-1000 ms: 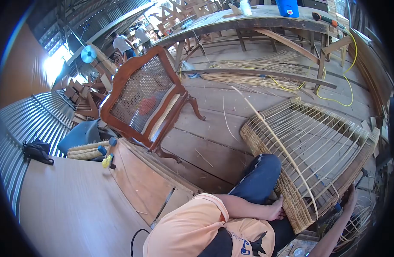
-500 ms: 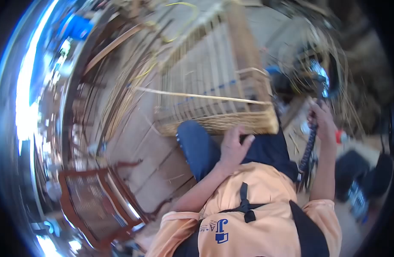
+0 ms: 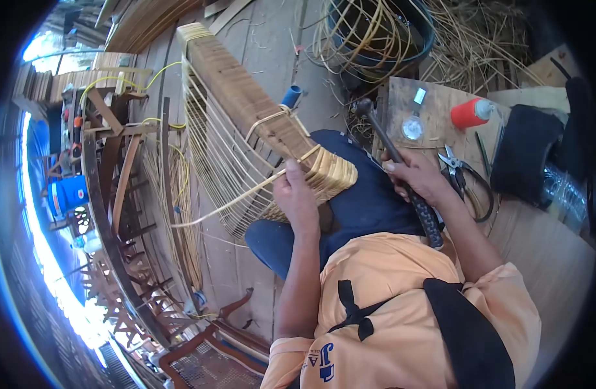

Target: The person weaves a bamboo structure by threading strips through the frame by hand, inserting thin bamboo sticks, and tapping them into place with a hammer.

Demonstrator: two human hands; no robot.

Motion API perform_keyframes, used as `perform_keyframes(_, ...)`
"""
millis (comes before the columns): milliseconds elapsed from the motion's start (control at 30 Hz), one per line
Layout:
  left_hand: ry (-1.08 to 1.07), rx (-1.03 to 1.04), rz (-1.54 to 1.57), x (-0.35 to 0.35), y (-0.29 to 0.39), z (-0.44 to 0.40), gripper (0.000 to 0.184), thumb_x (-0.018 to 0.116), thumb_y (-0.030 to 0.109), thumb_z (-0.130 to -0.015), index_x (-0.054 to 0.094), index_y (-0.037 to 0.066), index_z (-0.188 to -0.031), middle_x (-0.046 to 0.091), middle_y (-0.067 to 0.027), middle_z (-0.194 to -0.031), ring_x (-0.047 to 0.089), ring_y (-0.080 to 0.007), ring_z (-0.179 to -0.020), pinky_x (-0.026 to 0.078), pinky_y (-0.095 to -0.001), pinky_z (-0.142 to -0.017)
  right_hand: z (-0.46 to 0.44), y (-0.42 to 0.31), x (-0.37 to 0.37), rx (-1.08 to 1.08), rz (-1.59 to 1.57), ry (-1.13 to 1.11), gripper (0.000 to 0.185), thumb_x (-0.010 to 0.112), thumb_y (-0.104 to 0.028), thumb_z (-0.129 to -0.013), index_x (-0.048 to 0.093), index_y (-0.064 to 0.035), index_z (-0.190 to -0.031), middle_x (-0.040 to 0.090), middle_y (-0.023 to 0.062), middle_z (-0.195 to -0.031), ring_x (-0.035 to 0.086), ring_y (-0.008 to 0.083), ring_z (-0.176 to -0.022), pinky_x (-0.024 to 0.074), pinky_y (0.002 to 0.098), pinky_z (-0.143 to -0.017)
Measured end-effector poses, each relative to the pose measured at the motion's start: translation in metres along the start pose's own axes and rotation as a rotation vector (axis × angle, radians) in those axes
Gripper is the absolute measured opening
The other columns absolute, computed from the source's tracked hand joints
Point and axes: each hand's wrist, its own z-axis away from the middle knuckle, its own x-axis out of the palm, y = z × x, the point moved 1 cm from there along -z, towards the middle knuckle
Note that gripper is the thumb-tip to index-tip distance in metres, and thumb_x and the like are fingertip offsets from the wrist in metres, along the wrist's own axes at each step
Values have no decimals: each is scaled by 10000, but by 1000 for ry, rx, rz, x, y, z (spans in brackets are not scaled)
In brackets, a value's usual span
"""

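A wooden frame point(image 3: 236, 81) strung with many pale rattan strands leans across my lap, its near corner wrapped in woven rattan point(image 3: 333, 174). My left hand point(image 3: 298, 198) is closed at that corner, thumb pressed on a loose rattan strand point(image 3: 246, 194) whose free end sticks out to the left. In my right hand point(image 3: 420, 175) is a hammer point(image 3: 383, 133), gripped by its dark braided handle. The hammer's head points away from me, above a wooden board and apart from the frame. My left palm and some fingertips are hidden.
On a wooden board point(image 3: 398, 97) to the right are a red bottle point(image 3: 465, 113) and a watch point(image 3: 413, 126). Pruning shears point(image 3: 463, 172) lie near my right forearm. A tub point(image 3: 427, 48) with rattan coils stands beyond. Rattan strands point(image 3: 184, 227) and a caned wooden panel point(image 3: 210, 366) lie left.
The view has swung and sharpened. The frame now slants the other way. My left hand has moved from beside the woven edge onto the loose strand. The hammer stays in my right hand, nearer the frame.
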Motion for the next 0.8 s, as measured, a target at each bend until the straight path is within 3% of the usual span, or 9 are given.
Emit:
perform_keyframes(33, 80, -35, -82, 0, -1, -2, 425, 503, 332, -959, 566, -19, -727, 454, 26, -616, 402, -61, -584, 352, -234, -548, -4, 1, -1, 10, 52, -28, 284, 576, -192, -879, 494, -40, -1105, 462, -12, -649, 466, 71, -457, 378, 213, -392)
perform_keyframes(167, 51, -30, -100, 3, 5, 8, 394, 504, 314, -959, 570, -14, -751, 453, 27, -616, 398, -52, -585, 337, -223, -540, -16, 7, 0, 7, 141, -88, 270, 592, -185, -871, 508, -28, -1074, 466, -10, -648, 469, 70, -458, 370, 208, -383)
perform_keyframes(267, -26, 100, -165, 2, -2, 17, 362, 516, 309, -953, 568, 18, -743, 473, 20, -608, 422, -41, -535, 325, -186, -511, -16, 3, 7, 43, 133, -121, 226, 579, -192, -887, 510, -18, -1014, 466, -5, -665, 457, 66, -440, 365, 211, -378)
perform_keyframes(367, 3, 50, -57, 0, -8, 18, 343, 522, 296, -951, 577, 16, -761, 505, 7, -632, 454, -50, -572, 347, -192, -554, -16, 0, 14, 88, 60, -144, 220, 543, -224, -914, 512, -10, -949, 471, -2, -645, 470, 71, -441, 363, 216, -369)
perform_keyframes(467, -15, 146, -51, -4, -12, 18, 341, 522, 296, -952, 575, 17, -763, 515, -3, -645, 470, -63, -596, 368, -207, -584, -18, 3, 13, 68, 38, -179, 267, 483, -266, -946, 507, -9, -879, 475, 7, -606, 472, 80, -426, 362, 226, -360)
perform_keyframes(533, -8, 40, 71, -5, -12, 17, 348, 518, 304, -953, 575, 16, -767, 523, -11, -658, 478, -74, -610, 382, -215, -607, -16, 2, 12, 46, 62, -190, 295, 464, -286, -955, 506, -8, -864, 473, 11, -586, 468, 84, -416, 362, 230, -360)
perform_keyframes(800, -19, 99, 127, -8, -25, 15, 364, 495, 314, -962, 581, 0, -801, 532, -23, -692, 494, -85, -661, 400, -223, -656, -16, -3, 20, -59, 40, -118, 392, 426, -356, -970, 510, 1, -834, 459, 18, -540, 455, 98, -390, 361, 233, -370)
